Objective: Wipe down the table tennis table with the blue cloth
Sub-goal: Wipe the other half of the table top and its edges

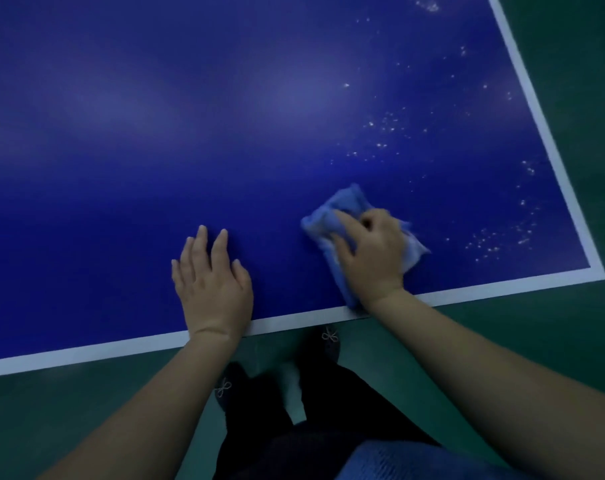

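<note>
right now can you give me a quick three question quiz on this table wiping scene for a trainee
1. True or false: the left hand holds the light blue fuzzy cloth.
2. On which side of the cloth do the white specks on the dark blue table tennis table lie: A left, B right?
3. Which white border line does the cloth's lower end reach?

Key: 1 false, the right hand grips it; 2 B; 3 the near edge line.

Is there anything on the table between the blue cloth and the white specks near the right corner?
Nothing visible. The right hand grips the blue cloth, and only bare table lies between it and the white specks.
</note>
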`<state>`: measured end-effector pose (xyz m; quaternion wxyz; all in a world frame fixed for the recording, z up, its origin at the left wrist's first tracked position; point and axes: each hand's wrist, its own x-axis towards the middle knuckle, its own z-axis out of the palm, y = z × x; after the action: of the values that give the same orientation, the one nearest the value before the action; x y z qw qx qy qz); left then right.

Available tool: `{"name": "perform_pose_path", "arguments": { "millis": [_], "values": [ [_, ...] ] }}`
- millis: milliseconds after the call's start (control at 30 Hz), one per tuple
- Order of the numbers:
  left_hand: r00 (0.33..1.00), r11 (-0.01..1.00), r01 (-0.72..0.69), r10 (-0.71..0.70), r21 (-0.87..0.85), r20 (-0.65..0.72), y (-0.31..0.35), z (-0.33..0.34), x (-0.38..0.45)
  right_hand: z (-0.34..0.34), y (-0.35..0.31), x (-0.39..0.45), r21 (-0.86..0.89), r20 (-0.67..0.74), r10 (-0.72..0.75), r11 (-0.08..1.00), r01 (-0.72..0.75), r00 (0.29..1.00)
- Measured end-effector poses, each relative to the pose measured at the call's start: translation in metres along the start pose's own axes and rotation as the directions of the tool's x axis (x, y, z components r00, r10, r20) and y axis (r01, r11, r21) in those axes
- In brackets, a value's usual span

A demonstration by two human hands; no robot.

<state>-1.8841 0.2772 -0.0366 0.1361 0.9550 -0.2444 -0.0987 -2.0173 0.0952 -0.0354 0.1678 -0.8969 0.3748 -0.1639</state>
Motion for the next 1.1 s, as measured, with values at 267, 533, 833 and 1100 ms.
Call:
{"name": "perform_pose_path", "arguments": {
  "millis": [267, 533, 833, 1100],
  "values": [
    [1.0, 1.0, 0.019, -0.019, 0.025, -0.014, -0.006, 0.001, 0.002, -0.019, 0.058, 0.075, -0.054, -0.128, 0.353, 0.931, -0.362, 0.927],
    [0.999, 0.999, 0.027, -0.026, 0.028, -0.034, -0.007, 0.001, 0.001, 0.009, 0.018, 0.139, -0.062, 0.155, -0.137, 0.987, 0.148, 0.978],
    [0.999, 0.999, 0.036, -0.036, 0.025, -0.017, -0.003, -0.001, 0.002, 0.013, 0.012, 0.11, -0.019, 0.043, 0.081, 0.997, -0.08, 0.996],
    [0.999, 0.999, 0.024, -0.023, 0.022, -0.045, -0.001, -0.002, 0.002, 0.021, 0.044, 0.219, -0.086, -0.085, 0.337, 0.935, -0.344, 0.938]
  ]
}}
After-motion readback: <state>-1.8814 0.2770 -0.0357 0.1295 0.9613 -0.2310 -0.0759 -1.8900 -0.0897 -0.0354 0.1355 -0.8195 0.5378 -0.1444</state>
